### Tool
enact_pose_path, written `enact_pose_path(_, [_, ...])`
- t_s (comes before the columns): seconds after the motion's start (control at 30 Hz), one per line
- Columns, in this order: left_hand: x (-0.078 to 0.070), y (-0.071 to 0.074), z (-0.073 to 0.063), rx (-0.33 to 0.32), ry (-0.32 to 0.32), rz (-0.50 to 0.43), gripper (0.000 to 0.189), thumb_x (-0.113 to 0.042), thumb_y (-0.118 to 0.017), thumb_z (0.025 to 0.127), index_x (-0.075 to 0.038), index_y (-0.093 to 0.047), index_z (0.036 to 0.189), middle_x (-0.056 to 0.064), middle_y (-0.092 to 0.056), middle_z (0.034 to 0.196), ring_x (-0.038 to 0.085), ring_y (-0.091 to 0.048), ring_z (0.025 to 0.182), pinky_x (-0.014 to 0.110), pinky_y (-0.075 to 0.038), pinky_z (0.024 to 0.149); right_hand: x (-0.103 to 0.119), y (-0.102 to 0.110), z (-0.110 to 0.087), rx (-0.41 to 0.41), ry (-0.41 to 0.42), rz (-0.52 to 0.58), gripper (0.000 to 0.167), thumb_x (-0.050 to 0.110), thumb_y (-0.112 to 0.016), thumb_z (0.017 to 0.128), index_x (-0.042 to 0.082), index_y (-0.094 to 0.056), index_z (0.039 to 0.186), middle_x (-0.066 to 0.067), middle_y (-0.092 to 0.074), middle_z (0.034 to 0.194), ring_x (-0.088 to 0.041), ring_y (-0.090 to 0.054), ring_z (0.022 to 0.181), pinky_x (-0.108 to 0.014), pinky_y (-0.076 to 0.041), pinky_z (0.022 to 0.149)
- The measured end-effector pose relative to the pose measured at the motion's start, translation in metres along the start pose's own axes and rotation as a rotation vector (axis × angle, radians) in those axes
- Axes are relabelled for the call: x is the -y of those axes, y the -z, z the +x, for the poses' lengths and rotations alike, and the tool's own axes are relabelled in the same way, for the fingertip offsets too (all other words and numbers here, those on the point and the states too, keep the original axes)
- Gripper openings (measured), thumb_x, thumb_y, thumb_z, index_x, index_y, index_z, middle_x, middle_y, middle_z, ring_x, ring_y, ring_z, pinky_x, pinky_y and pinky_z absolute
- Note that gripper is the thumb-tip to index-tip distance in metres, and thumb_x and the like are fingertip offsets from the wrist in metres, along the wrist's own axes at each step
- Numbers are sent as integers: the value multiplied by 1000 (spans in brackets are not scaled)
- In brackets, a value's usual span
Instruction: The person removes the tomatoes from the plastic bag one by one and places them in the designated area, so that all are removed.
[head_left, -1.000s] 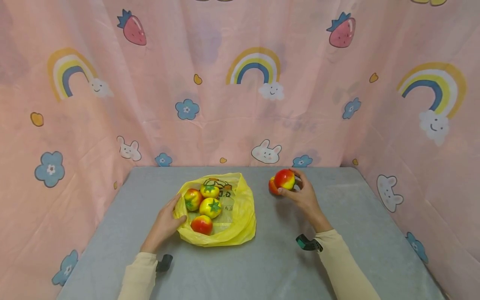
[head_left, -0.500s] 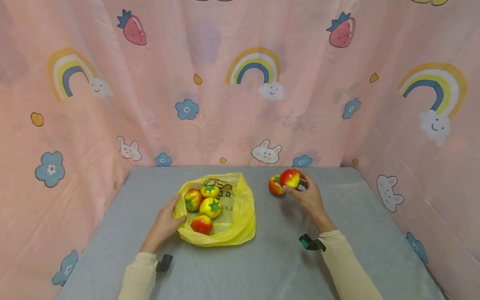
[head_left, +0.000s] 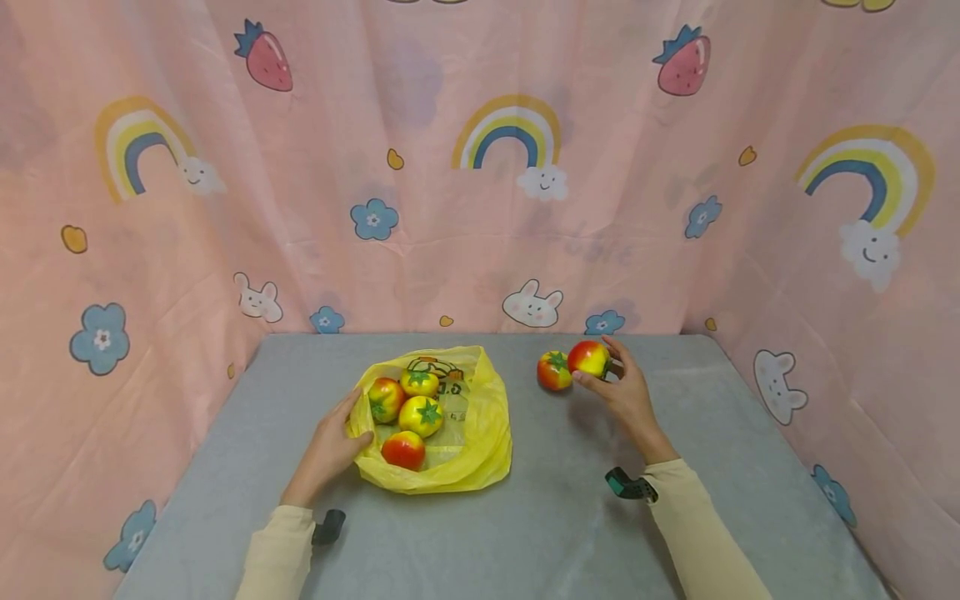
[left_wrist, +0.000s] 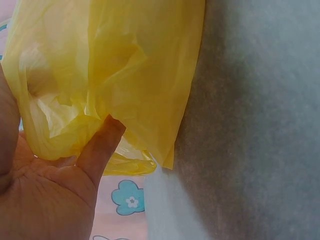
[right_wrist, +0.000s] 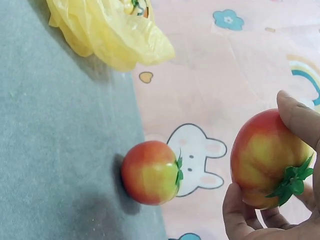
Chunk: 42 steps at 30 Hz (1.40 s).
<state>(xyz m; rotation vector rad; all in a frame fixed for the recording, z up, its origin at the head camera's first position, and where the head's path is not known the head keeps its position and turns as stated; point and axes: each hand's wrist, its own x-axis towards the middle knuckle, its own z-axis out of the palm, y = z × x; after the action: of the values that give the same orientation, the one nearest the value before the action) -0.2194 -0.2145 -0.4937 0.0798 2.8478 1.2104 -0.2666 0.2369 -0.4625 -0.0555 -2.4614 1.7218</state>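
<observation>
My left hand (head_left: 332, 443) grips the left side of a yellow plastic bag (head_left: 487, 433), its thumb lying on the film in the left wrist view. Through the wide mouth of the bag, several red-and-yellow tomatoes (head_left: 422, 416) with green leafy tops show inside. In my right hand (head_left: 624, 398), thumb and fingers hold one tomato (right_wrist: 265, 155) above the table, its green top turned toward the palm. Just left of it in the head view, another tomato (head_left: 553, 371) rests on the table, apart from the held one.
A grey table (head_left: 480, 542) spreads under everything. Pink printed cloth (head_left: 480, 250) hangs behind it and along both sides. Each wrist wears a dark strapped device, such as the black one (head_left: 330, 527) on the left.
My right hand has drawn the held tomato rightward, uncovering the tomato on the table that it partly hid. The held tomato has turned a little. Left hand and bag stay put.
</observation>
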Motion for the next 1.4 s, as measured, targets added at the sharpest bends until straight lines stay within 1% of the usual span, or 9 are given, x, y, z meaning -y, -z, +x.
enact_pose_path(0.07, [0, 0, 0, -3, -1, 4, 78, -13, -64, 89, -4, -24, 155, 23, -27, 160, 44, -27, 146, 57, -25, 119, -1, 1, 0, -9, -5, 6, 89, 37, -77, 83, 17, -26, 154, -15, -32, 156, -37, -35, 138, -53, -37, 114])
enact_pose_path(0.23, [0, 0, 0, -5, -2, 0, 78, -13, -64, 89, -3, -25, 155, 23, -27, 160, 43, -27, 146, 57, -25, 119, -5, 2, 1, -32, -17, 18, 86, 39, -77, 83, 10, -31, 149, -13, -35, 153, -33, -37, 136, -49, -39, 113])
enact_pose_path(0.33, [0, 0, -1, -4, -5, -1, 78, -13, -64, 89, -3, -25, 155, 24, -27, 159, 44, -28, 146, 58, -26, 118, -8, 3, 1, -44, -29, 5, 84, 41, -77, 82, 11, -33, 148, -13, -37, 151, -33, -36, 136, -49, -39, 112])
enact_pose_path(0.57, [0, 0, 0, 2, 17, -16, 79, -14, -64, 89, -6, -24, 156, 21, -26, 161, 42, -26, 147, 56, -25, 119, -15, 6, 4, -57, -69, -40, 86, 46, -78, 79, 14, -37, 147, -12, -38, 152, -37, -33, 136, -52, -41, 107])
enact_pose_path(0.8, [0, 0, 1, 10, 29, -9, 78, -14, -63, 90, -7, -22, 157, 20, -24, 162, 42, -25, 148, 57, -25, 119, -21, 7, 9, -62, -95, -40, 84, 45, -78, 79, 16, -38, 148, -12, -39, 151, -35, -33, 135, -47, -42, 103])
enact_pose_path(0.9, [1, 0, 2, 7, 29, -13, 78, -14, -63, 90, -7, -22, 157, 20, -24, 162, 41, -25, 148, 56, -24, 120, -24, 8, 11, -62, -103, -32, 87, 44, -78, 80, 16, -35, 150, -11, -36, 153, -34, -33, 136, -47, -42, 104])
enact_pose_path(1.07, [2, 0, 2, -2, 18, -18, 79, -14, -64, 89, -6, -24, 156, 20, -25, 161, 42, -26, 148, 56, -25, 119, -30, 10, 14, -58, -115, -23, 90, 42, -77, 82, 14, -30, 152, -13, -32, 155, -35, -30, 139, -51, -39, 111])
enact_pose_path(1.3, [1, 0, 1, -24, -24, 1, 78, -12, -65, 87, -2, -26, 155, 24, -29, 159, 44, -28, 146, 57, -26, 119, -40, 11, 17, -55, -110, -35, 87, 35, -78, 83, 12, -31, 152, -17, -35, 153, -37, -32, 140, -53, -35, 115])
enact_pose_path(1.4, [0, 0, 0, -22, -35, 12, 78, -11, -64, 87, -1, -26, 154, 26, -29, 158, 45, -28, 145, 58, -26, 119, -45, 11, 20, -57, -108, -56, 88, 34, -78, 83, 11, -31, 153, -18, -35, 153, -38, -33, 140, -53, -34, 116])
